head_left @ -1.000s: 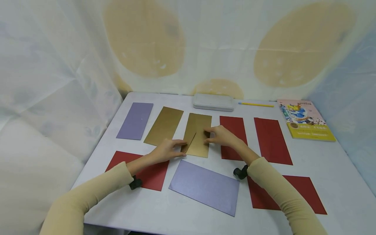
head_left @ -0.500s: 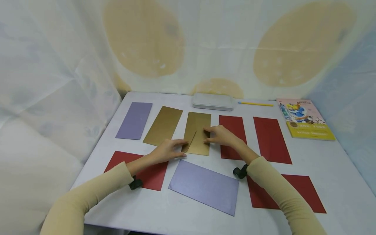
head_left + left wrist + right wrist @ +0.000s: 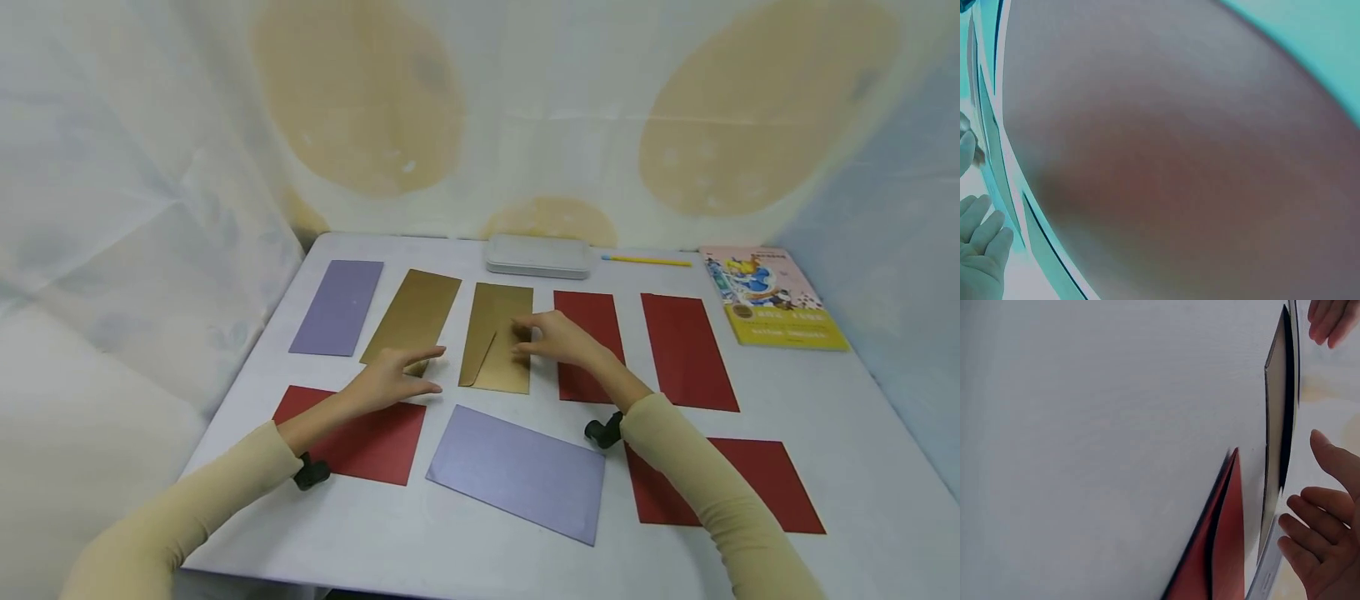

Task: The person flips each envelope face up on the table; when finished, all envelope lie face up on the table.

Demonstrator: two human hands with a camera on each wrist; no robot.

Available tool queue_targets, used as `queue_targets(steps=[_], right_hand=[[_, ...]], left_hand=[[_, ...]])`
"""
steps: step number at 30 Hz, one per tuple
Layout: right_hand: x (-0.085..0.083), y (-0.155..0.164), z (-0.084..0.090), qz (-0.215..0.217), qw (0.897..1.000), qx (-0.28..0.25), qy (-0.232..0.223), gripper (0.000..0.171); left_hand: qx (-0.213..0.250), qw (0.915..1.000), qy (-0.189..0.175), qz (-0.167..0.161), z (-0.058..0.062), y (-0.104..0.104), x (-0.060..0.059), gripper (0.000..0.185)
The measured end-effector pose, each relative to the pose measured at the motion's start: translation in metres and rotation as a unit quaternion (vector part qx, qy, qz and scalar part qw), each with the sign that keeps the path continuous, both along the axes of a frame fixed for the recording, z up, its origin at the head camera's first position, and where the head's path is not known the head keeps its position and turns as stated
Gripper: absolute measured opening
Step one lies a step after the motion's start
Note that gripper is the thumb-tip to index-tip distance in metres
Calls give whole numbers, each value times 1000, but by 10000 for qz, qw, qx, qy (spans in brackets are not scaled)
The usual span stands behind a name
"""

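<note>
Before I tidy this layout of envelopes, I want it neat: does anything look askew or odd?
Yes. The large purple envelope in the near row lies skewed, turned at an angle to the red ones beside it. The gold envelope under the right hand has its flap loose, not flat. The left hand hovers open nearby.

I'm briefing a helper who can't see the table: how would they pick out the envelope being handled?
Start at the grey tin case at the table's far edge. Just in front of it lies a gold envelope, in the back row, with the right hand on it. Its gold neighbour lies flat; this one's flap is lifted along its left side.
</note>
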State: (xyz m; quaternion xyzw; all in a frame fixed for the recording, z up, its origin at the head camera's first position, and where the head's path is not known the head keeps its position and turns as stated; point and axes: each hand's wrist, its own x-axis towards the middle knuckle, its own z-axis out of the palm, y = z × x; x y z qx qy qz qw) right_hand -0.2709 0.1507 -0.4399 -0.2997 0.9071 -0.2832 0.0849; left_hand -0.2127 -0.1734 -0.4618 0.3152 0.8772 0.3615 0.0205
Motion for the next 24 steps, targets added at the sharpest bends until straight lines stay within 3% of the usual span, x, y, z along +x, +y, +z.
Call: queue_targets(steps=[4, 9, 17, 24], right_hand=[[-4, -8, 1, -33, 10000, -23, 35, 61], [-10, -19, 4, -13, 9999, -100, 125, 58], [-19, -44, 11, 125, 9995, -166, 230, 59], [-26, -76, 12, 239, 9997, -101, -6, 59]], left_hand=[[-63, 9996, -32, 285, 3, -22, 3, 63], [-165, 9990, 27, 417, 6, -43, 3, 63], [-395, 9974, 268, 544, 9, -72, -6, 64], [-640, 9957, 247, 627, 10, -87, -14, 67]])
